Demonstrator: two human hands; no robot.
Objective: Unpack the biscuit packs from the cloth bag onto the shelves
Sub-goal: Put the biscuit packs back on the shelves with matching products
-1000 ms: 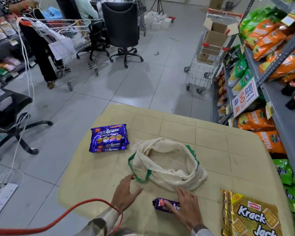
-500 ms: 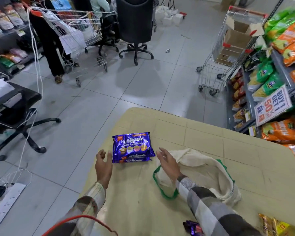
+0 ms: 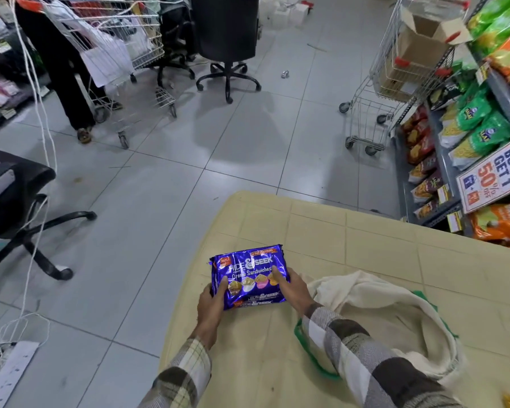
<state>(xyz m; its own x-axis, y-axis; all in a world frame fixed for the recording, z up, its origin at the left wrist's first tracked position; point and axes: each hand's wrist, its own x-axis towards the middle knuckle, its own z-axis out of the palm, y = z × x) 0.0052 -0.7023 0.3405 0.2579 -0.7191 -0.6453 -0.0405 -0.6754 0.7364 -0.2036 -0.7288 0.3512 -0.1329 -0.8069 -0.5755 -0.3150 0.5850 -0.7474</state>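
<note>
Left hand (image 3: 211,304) and right hand (image 3: 293,291) grip the biscuit pack (image 3: 249,272) between them; lift it level, shelves (image 3: 504,97) to their right.

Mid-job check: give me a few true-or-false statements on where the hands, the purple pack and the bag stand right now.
1. The left hand and right hand both grip the purple biscuit pack. True.
2. The pack is already on a shelf. False: it is over the table, near its left edge.
3. The cloth bag lies right of the pack on the table. True.
4. The cart on the right is empty. False: the cart holds a cardboard box.
</note>
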